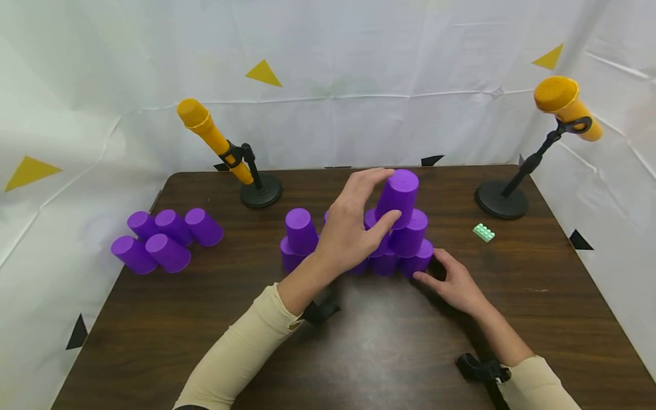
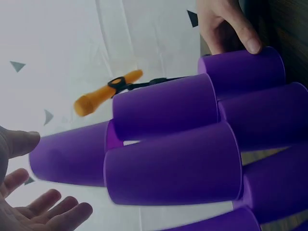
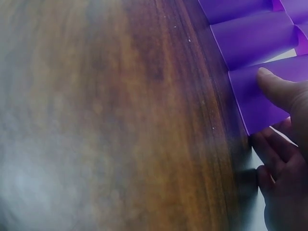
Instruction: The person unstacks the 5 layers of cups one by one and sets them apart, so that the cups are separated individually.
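Sleeves are filling my foreground. The left hand is hanging loosely open around the top cup, contact unclear; the right hand is gripping a bottom cup. I'm seeing three tiers standing rightward on the surface; five cups are waiting unstacked, far left.

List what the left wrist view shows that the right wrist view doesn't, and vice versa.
Only the left wrist: the left hand; the smooth, tapered purple top cup; an orange microphone on a black stand.
Only the right wrist: a broad stretch of dark brown wood-grain table.
Both: the right hand, its thumb on the purple bottom-row end cup, and some of that table.
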### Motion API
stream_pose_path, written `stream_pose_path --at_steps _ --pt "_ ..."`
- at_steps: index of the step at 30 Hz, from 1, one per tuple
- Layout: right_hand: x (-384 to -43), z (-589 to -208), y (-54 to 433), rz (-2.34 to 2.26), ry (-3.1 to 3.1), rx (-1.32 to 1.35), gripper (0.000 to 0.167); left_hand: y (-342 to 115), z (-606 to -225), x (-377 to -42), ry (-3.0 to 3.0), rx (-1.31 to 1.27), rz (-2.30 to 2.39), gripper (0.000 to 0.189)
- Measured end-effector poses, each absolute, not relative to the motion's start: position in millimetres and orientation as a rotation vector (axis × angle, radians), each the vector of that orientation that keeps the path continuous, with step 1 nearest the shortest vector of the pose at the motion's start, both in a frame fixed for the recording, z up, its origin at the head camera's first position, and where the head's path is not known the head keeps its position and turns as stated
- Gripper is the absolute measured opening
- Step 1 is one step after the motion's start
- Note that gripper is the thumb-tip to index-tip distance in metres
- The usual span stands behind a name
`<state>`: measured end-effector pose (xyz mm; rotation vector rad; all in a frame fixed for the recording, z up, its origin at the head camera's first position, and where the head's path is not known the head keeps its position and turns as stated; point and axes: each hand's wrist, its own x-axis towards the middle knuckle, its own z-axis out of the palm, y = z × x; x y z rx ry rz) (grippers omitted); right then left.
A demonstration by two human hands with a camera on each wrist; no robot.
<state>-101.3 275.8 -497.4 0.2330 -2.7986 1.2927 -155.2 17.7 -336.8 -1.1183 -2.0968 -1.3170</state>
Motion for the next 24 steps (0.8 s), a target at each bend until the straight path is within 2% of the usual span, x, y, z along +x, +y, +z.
stream_pose_path --at_steps 14,19,24 --pt "-101 -497 276 1.301 -2.811 0.219 0.06 34 -341 -164 -2.104 -1.079 -1.331 0.039" --pt "-101 -498 276 1.299 -2.801 0.233 0.059 19 -337 -157 -2.03 -1.09 -1.396 0.037" --pt "-101 -499 276 1.289 -2.812 0.227 0.06 -17 -328 -142 -1.921 -1.073 -1.505 0.036"
